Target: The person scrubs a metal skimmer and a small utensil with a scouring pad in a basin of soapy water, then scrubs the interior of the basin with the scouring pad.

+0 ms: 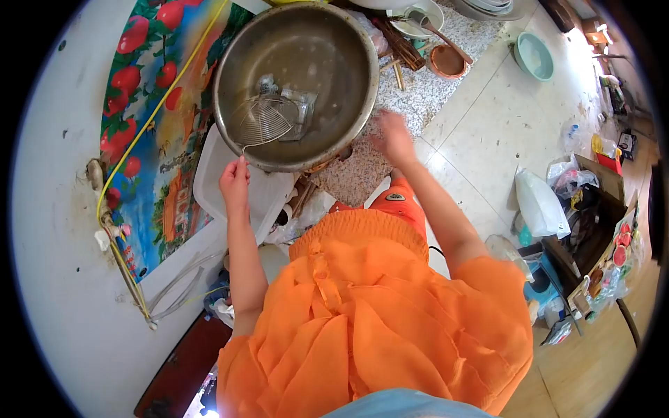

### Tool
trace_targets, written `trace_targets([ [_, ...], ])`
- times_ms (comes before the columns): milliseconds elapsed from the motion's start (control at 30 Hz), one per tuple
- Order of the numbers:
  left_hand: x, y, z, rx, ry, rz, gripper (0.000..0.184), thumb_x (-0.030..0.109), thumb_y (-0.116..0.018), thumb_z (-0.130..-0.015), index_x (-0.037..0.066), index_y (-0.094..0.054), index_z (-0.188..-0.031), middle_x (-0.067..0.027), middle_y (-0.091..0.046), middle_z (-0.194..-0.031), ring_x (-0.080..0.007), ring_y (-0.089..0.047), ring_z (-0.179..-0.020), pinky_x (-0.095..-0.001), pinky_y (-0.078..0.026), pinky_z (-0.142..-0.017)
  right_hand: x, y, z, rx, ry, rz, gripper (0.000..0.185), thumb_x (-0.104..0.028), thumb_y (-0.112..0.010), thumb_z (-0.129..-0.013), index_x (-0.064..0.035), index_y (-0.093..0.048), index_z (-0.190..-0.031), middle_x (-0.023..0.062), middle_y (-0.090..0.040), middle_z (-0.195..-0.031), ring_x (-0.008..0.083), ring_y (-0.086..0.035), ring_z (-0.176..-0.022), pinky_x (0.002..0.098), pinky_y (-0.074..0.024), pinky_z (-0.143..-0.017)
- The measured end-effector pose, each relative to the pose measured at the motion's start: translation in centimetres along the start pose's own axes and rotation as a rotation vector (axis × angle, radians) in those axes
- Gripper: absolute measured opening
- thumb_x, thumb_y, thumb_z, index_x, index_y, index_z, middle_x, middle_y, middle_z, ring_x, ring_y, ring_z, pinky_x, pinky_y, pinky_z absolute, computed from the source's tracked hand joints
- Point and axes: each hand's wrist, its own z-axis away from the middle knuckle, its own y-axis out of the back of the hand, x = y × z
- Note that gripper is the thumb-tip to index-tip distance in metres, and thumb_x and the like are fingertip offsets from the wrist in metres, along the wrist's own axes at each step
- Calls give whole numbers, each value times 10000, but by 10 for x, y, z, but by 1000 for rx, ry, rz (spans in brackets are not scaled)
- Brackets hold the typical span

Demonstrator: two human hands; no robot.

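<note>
A wide metal basin [327,63] sits on a speckled stone counter, with a shallow layer of cloudy liquid in it. Over its lower left part lies a wire skimmer [263,124], its round mesh inside the basin. My left hand [235,182] pinches the skimmer's handle at the basin's near rim. Under and beside the mesh is a clear plastic packet [301,115], partly hidden by the wires. My right hand [394,139] is just right of the basin's rim, above the counter. It is blurred, its fingers look apart, and nothing shows in it.
Left of the basin stands a white plastic tub [212,171], near a wall with a fruit-printed sheet [132,90]. Behind are chopsticks [398,74], a brown bowl [447,63] and a ladle [449,43]. A green basin [534,56] and bags [538,202] are on the right.
</note>
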Motion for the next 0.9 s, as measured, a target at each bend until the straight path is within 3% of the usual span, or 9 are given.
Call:
trace_targets([
  [33,-1,0,0,-10,-2,5,211,236,-548,-867,41,-580,-793,47,-442,-594,-38,-359,-527,-178,-278,-480,-25,-9,1,-83,88,-2,459,-78,-686,-598,-35,-518,-1022,175,-512,-1070,353,-475,-978,414,-410,-836],
  [133,0,0,3,-17,-24,-23,212,233,-550,-865,37,-583,-794,46,-442,-596,-37,-361,-530,-178,-280,-480,-40,-40,2,-182,-183,-188,474,-77,-694,-587,-47,-514,-1024,166,-540,-995,354,-496,-935,413,-422,-812],
  [267,1,2,6,-33,-50,-44,214,234,-552,-864,35,-581,-792,47,-440,-597,-35,-359,-529,-179,-278,-477,-15,-41,7,-170,-120,-302,475,-96,-722,-581,-75,-498,-998,141,-554,-875,345,-510,-878,409,-428,-771],
  [367,-9,3,3,-39,-52,-51,217,236,-552,-864,34,-581,-790,46,-439,-596,-34,-358,-530,-180,-279,-477,-17,-17,15,-142,-294,-234,446,-91,-723,-589,-73,-496,-972,135,-553,-860,337,-513,-863,398,-430,-756],
  [500,-19,1,0,-70,-62,-31,217,240,-554,-863,39,-582,-787,48,-435,-596,-33,-357,-529,-181,-278,-475,-5,-4,17,-43,-286,-202,441,-51,-717,-587,-69,-494,-967,133,-552,-812,327,-533,-807,382,-444,-724],
  [633,-21,0,-3,-43,-73,-72,216,247,-558,-859,47,-584,-782,51,-432,-592,-33,-355,-522,-181,-275,-468,22,17,15,23,-310,-169,466,-9,-684,-608,-81,-510,-1034,138,-580,-881,327,-546,-839,377,-449,-744],
  [767,-19,-1,-6,-67,-65,-103,216,250,-561,-856,47,-587,-786,51,-431,-587,-34,-357,-515,-181,-276,-463,53,38,2,155,-111,11,479,-4,-674,-612,-97,-539,-1062,115,-567,-987,319,-540,-881,372,-439,-774],
  [900,-17,-3,-5,-70,-89,-78,212,245,-562,-854,46,-589,-789,50,-430,-583,-33,-362,-513,-180,-275,-459,66,57,3,199,-289,-38,403,-84,-662,-662,-39,-548,-1046,153,-553,-988,314,-536,-874,370,-434,-783],
])
